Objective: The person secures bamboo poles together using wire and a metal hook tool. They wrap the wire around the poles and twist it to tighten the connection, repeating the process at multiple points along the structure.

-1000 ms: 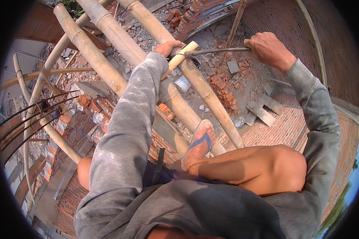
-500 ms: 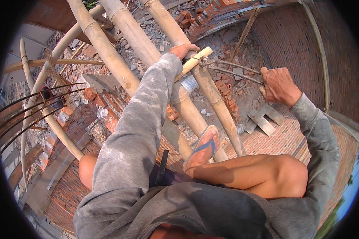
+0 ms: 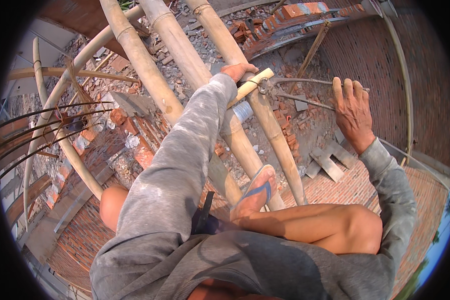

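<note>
A short, pale bamboo piece (image 3: 248, 89) lies across the longer bamboo poles, with dark wire around it. Over the pole beside its far end, my left hand (image 3: 237, 71) is closed, its fingers partly hidden. Long-handled metal pincers (image 3: 305, 81) have their jaws at the wire, near the end of the short piece. My right hand (image 3: 354, 112) holds the spread handles, its fingers reaching over the far handle and the near one ending at the palm. Below the short piece, my sandalled foot (image 3: 259, 190) rests on a bamboo pole (image 3: 242, 142).
Far below the poles lie broken bricks and rubble (image 3: 285, 65). A brick wall (image 3: 365, 50) rises at the right. Bent dark rods (image 3: 50, 117) stick out at the left, near a crossing bamboo pole (image 3: 67, 75). A notched grey slab (image 3: 330, 160) lies below on the right.
The pincers' handles have spread apart, and my right hand has gone from a tight fist to straightened fingers over them. My left hand stays on the bamboo; the view has shifted slightly.
</note>
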### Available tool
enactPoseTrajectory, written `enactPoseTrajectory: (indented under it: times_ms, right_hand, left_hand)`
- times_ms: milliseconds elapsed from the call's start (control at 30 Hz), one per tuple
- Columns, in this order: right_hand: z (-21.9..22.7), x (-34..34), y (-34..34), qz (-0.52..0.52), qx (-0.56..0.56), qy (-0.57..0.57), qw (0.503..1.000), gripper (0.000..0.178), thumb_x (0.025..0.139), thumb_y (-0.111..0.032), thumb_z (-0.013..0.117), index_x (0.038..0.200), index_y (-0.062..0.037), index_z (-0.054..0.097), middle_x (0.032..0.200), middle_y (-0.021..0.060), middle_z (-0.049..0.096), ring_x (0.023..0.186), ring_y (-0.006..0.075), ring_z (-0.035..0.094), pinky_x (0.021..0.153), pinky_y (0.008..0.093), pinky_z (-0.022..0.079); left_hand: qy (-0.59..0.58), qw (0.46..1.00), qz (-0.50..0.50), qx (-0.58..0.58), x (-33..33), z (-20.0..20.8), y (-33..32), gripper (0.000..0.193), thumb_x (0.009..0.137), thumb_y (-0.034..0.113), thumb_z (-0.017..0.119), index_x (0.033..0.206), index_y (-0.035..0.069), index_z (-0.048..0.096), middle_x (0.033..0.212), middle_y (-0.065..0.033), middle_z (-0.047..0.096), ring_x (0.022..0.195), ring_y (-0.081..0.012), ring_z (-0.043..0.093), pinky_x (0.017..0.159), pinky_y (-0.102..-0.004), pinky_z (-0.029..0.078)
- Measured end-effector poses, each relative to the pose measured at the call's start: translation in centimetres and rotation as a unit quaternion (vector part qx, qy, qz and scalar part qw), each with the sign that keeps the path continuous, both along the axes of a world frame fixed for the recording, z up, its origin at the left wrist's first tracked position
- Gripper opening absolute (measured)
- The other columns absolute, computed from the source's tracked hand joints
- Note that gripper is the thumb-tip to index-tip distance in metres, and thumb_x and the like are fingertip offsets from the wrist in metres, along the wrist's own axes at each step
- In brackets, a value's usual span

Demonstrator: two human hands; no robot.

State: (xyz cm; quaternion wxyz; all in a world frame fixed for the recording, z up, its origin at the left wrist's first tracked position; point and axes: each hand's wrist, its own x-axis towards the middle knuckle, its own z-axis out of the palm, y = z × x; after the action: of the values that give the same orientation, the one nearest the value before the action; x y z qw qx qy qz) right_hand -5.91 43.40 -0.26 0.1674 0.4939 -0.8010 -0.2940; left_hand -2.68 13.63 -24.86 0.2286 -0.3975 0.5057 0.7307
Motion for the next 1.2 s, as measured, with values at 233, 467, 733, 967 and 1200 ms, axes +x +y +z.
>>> enactPoseTrajectory:
  times_ms: [233,467,733,967,1200]
  right_hand:
    - [0.1,-1.9,0.8,-0.052,0.037,-0.127,0.990,0.031,0.096,-0.036,0.074,0.090,-0.0086,0.061,0.085,0.0079,0.061,0.085,0.0277,0.064,0.071,0.0441,0.050]
    - [2.5,-2.1,-0.2,-0.083,0.100,-0.335,0.933,0.029,0.090,-0.022,0.079,0.101,-0.0016,0.063,0.077,0.0182,0.069,0.076,0.0398,0.071,0.071,0.0501,0.055]
    - [1.9,-0.3,-2.3,-0.171,0.112,-0.450,0.869,0.028,0.083,-0.007,0.080,0.094,0.0035,0.057,0.071,0.0151,0.065,0.060,0.0307,0.070,0.051,0.0415,0.052]
    - [3.3,-0.8,-3.4,-0.234,0.089,-0.469,0.847,0.032,0.072,-0.007,0.083,0.088,-0.0020,0.056,0.074,0.0089,0.059,0.062,0.0250,0.066,0.054,0.0396,0.049]
    - [0.5,-1.7,-0.3,-0.005,0.086,-0.018,0.996,0.017,0.084,-0.014,0.072,0.097,-0.0070,0.064,0.086,0.0039,0.059,0.081,0.0207,0.061,0.071,0.0423,0.045]
  left_hand:
    - [-0.001,0.998,-0.015,-0.061,0.0,-0.2,-0.3,0.071,0.067,0.044,0.094,0.118,-0.001,0.079,0.121,-0.0143,0.078,0.106,-0.0254,0.073,0.098,-0.0351,0.055]
    - [0.029,0.999,-0.005,-0.026,0.5,0.5,-0.5,0.068,0.068,0.038,0.095,0.120,-0.003,0.078,0.125,-0.0150,0.077,0.114,-0.0260,0.072,0.103,-0.0347,0.053]
    - [0.011,1.000,0.000,-0.013,0.7,1.2,-0.5,0.074,0.069,0.037,0.094,0.126,-0.005,0.074,0.123,-0.0174,0.077,0.112,-0.0267,0.073,0.101,-0.0359,0.055]
    - [-0.001,1.000,-0.025,-0.015,0.7,1.6,-0.7,0.068,0.070,0.040,0.092,0.122,-0.002,0.076,0.120,-0.0154,0.077,0.105,-0.0256,0.074,0.095,-0.0380,0.057]
    - [0.016,0.999,-0.024,-0.036,0.4,0.9,-0.4,0.067,0.070,0.043,0.091,0.120,0.001,0.078,0.123,-0.0144,0.076,0.110,-0.0269,0.070,0.099,-0.0373,0.052]
